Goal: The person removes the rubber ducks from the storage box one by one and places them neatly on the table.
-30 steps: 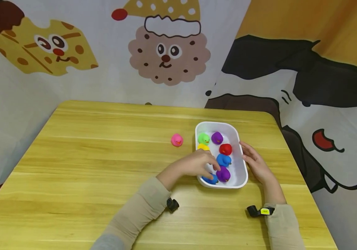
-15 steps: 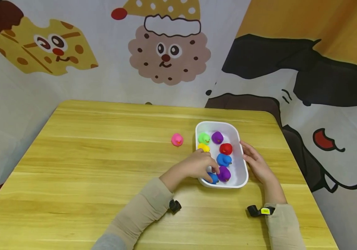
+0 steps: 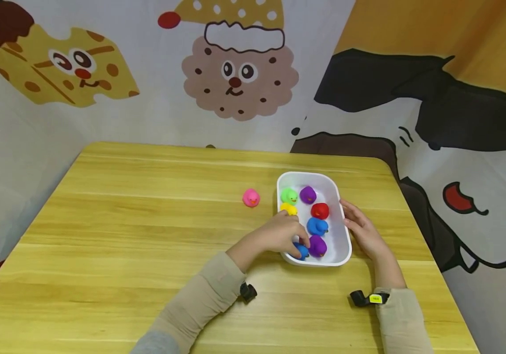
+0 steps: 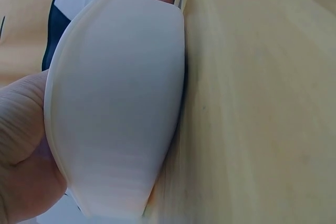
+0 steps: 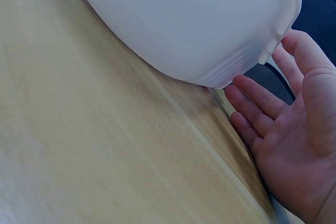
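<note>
My left hand (image 3: 281, 234) reaches over the near left rim of a white plastic tray (image 3: 344, 246). Its thumb and fingers pinch a blue toy duck (image 3: 302, 251) in the tray's near left corner; the hand partly hides that duck. Right beside the fingertips is a purple duck (image 3: 317, 246). On the other side, my right hand (image 3: 366, 233) rests against the tray's outer wall. In the right wrist view its fingers (image 5: 257, 94) are nearly straight and touch the wall, with the thumb up at the rim. The left wrist view shows mostly the tray's outer wall (image 4: 115, 98).
Also in the tray are green (image 3: 289, 196), yellow (image 3: 289, 209) and red (image 3: 320, 211) ducks, a second blue duck (image 3: 317, 226) and another purple duck (image 3: 308, 194). A pink duck (image 3: 251, 197) sits on the wooden table (image 3: 124, 236), left of the tray. Cartoon-printed cloth hangs behind.
My left hand has shifted slightly right, its fingers closing in on the near blue duck, which has moved a little. The right hand keeps its place against the tray.
</note>
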Demonstrator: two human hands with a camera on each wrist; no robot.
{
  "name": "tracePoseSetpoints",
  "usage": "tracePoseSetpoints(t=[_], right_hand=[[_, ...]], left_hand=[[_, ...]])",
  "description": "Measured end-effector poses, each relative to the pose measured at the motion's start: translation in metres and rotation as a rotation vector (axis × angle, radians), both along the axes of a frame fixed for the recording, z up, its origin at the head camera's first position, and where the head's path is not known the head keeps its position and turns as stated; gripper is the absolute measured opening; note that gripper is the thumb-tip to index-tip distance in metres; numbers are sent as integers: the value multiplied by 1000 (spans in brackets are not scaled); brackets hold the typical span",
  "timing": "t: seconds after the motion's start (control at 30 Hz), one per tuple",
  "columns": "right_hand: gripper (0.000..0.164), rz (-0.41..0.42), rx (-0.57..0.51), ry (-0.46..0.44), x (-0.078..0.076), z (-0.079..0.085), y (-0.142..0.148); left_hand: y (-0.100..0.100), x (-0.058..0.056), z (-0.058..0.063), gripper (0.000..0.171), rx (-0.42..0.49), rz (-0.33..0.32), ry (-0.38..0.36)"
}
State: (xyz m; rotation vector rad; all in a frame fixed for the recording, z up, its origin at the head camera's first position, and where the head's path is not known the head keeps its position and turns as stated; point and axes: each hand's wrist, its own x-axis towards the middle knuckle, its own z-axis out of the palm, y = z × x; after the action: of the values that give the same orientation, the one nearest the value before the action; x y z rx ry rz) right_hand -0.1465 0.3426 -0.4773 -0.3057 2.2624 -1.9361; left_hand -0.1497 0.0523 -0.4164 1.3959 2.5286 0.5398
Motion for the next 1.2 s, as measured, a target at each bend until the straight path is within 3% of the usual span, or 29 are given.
tracePoseSetpoints(t=[0.37, 0.53, 0.77, 1.2], right_hand=[[51, -4, 38, -8, 1, 0, 0], [51, -5, 27, -5, 0, -1, 0], [51, -5, 20, -4, -1, -2, 0], [51, -6, 45, -6, 1, 1, 0]], left_hand=[[-3, -9, -6, 25, 171, -61, -60], [-7, -12, -2, 26, 234, -82, -110], [-18, -18, 8, 27, 324, -95, -87], [-51, -25, 26, 27, 450, -18, -146]])
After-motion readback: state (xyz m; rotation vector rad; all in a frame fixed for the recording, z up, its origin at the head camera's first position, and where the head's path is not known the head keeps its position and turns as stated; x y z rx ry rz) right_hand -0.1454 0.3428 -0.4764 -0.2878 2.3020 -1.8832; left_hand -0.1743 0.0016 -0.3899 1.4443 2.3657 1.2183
